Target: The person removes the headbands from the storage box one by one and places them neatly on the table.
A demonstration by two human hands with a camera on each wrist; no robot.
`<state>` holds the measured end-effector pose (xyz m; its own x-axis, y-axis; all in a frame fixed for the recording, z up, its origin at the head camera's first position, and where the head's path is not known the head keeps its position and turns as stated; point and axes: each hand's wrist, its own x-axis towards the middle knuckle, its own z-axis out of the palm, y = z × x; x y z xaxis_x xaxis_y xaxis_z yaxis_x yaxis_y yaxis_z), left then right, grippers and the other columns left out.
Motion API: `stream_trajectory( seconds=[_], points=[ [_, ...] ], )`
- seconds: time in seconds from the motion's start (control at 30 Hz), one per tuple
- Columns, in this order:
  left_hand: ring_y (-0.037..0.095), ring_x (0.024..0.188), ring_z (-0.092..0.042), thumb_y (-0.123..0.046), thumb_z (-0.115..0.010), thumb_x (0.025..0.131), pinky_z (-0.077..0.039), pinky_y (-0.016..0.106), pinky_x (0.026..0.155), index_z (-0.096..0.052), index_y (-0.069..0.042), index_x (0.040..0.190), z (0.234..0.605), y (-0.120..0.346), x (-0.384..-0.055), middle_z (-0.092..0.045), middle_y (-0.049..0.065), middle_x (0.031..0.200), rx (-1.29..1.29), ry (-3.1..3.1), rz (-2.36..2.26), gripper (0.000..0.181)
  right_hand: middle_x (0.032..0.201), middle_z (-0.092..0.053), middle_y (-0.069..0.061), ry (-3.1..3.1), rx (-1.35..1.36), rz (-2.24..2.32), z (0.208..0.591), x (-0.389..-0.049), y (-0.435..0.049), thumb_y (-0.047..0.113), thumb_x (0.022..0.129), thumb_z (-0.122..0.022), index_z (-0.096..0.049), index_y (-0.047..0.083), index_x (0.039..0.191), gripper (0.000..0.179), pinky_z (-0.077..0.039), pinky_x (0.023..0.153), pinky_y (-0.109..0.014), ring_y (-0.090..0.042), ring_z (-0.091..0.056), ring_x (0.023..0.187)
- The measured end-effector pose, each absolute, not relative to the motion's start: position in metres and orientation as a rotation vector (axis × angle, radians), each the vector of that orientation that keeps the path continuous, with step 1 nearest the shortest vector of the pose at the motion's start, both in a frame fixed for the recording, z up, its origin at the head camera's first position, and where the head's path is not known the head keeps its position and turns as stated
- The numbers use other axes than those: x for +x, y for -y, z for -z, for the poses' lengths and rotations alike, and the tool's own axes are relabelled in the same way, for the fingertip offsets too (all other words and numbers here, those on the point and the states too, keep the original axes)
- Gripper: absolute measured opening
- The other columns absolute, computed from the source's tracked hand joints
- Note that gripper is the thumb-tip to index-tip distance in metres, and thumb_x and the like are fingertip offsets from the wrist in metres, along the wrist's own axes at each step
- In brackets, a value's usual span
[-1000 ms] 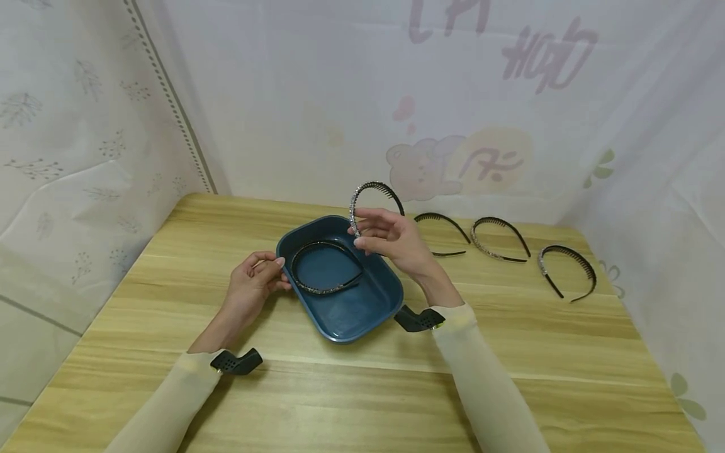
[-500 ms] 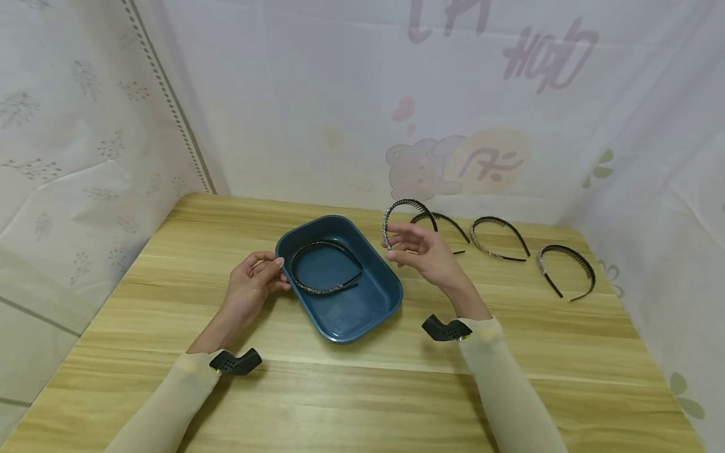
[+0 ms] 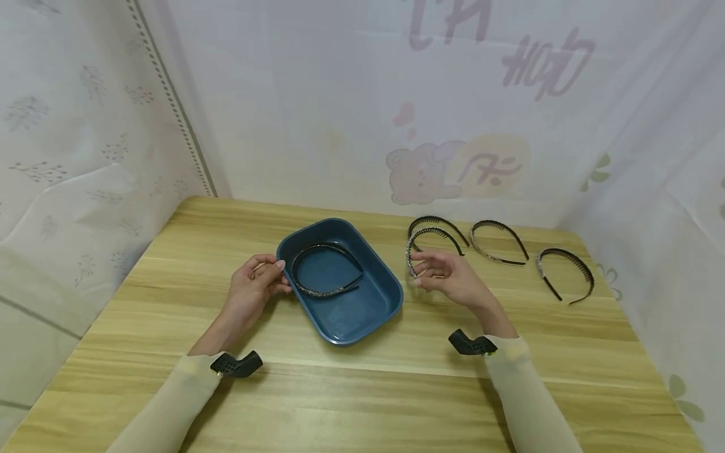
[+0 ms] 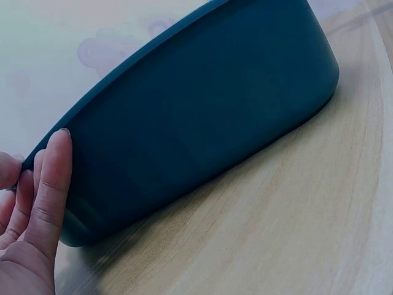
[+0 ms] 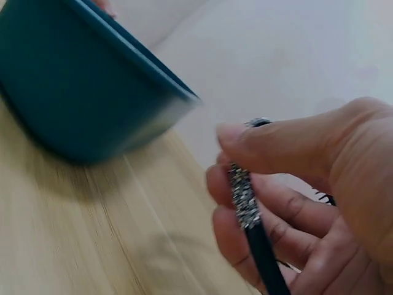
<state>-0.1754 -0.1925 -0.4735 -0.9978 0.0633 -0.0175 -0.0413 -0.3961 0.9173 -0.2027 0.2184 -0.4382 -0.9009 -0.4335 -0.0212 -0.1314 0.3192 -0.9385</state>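
My left hand (image 3: 253, 281) pinches the left rim of a blue rectangular basin (image 3: 340, 341), thumb over the edge and fingers against the outer wall. Inside the basin lies a black toothed headband (image 3: 317, 292) with dark glitter. To the right of the basin, my right hand (image 3: 453, 280) holds a headband with silver glitter (image 3: 409, 258) between thumb and fingers. In the right wrist view the thumb presses on the glittered part (image 5: 244, 196) of this band. Just behind it a plain-looking black headband (image 3: 447, 222) lies on the table, partly covered.
Farther right on the wooden table (image 3: 362, 409) lie a headband with golden glitter (image 3: 481, 248) and another with a silvery section (image 3: 572, 251). A printed cloth (image 3: 317, 126) hangs behind the table and along its sides.
My right hand has carried the silver-glitter headband from above the basin rightward and down, close to the black headband on the table. The left hand and basin have stayed put.
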Motion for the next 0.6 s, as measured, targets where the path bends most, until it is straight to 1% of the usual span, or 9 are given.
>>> stream_trajectory(
  seconds=[0.07, 0.13, 0.33, 0.4, 0.53, 0.6],
  points=[
    [0.012, 0.068, -0.069, -0.007, -0.063, 0.102, -0.066, 0.026, 0.065, -0.052, -0.007, 0.107, 0.474, 0.193, -0.176, -0.069, -0.001, 0.075, 0.040, -1.687, -2.578, 0.012, 0.123, -0.068, -0.019, -2.335, -0.490, 1.571, 0.441, -0.202, -0.225, 0.012, 0.091, -0.079, -0.059, 0.009, 0.141, 0.053, -0.065, 0.083, -0.032, -0.017, -0.071, 0.100],
    [0.012, 0.068, -0.069, -0.007, -0.062, 0.103, -0.065, 0.026, 0.065, -0.052, -0.007, 0.108, 0.474, 0.193, -0.176, -0.070, -0.001, 0.076, 0.047, -1.687, -2.578, 0.011, 0.122, -0.068, -0.018, -2.330, -0.465, 1.538, 0.442, -0.201, -0.230, 0.014, 0.090, -0.080, -0.060, 0.011, 0.140, 0.053, -0.065, 0.082, -0.033, -0.017, -0.071, 0.100],
    [0.012, 0.068, -0.069, -0.006, -0.061, 0.103, -0.065, 0.025, 0.065, -0.051, -0.006, 0.108, 0.474, 0.193, -0.176, -0.070, -0.001, 0.076, 0.053, -1.682, -2.575, 0.011, 0.115, -0.071, -0.023, -2.256, -0.479, 1.436, 0.447, -0.202, -0.238, 0.008, 0.088, -0.081, -0.060, 0.009, 0.137, 0.053, -0.063, 0.073, -0.031, -0.018, -0.072, 0.090],
    [0.012, 0.068, -0.068, -0.006, -0.061, 0.103, -0.065, 0.025, 0.065, -0.051, -0.006, 0.108, 0.473, 0.193, -0.176, -0.070, -0.001, 0.076, 0.050, -1.680, -2.575, 0.011, 0.114, -0.071, -0.023, -2.233, -0.511, 1.399, 0.449, -0.203, -0.239, 0.006, 0.088, -0.081, -0.060, 0.007, 0.136, 0.053, -0.063, 0.073, -0.030, -0.017, -0.072, 0.089],
    [0.012, 0.068, -0.068, -0.006, -0.061, 0.103, -0.065, 0.025, 0.065, -0.051, -0.006, 0.108, 0.473, 0.193, -0.176, -0.070, -0.001, 0.076, 0.044, -1.681, -2.578, 0.012, 0.113, -0.070, -0.024, -2.194, -0.569, 1.335, 0.451, -0.203, -0.238, 0.005, 0.087, -0.080, -0.059, 0.003, 0.135, 0.052, -0.064, 0.076, -0.028, -0.018, -0.072, 0.092],
    [0.012, 0.068, -0.069, -0.005, -0.061, 0.103, -0.065, 0.025, 0.065, -0.051, -0.006, 0.109, 0.473, 0.193, -0.176, -0.070, -0.001, 0.077, 0.043, -1.678, -2.579, 0.012, 0.112, -0.070, -0.024, -2.181, -0.571, 1.315, 0.451, -0.203, -0.238, 0.005, 0.087, -0.081, -0.060, 0.002, 0.135, 0.052, -0.064, 0.076, -0.028, -0.019, -0.073, 0.093]
  ],
)
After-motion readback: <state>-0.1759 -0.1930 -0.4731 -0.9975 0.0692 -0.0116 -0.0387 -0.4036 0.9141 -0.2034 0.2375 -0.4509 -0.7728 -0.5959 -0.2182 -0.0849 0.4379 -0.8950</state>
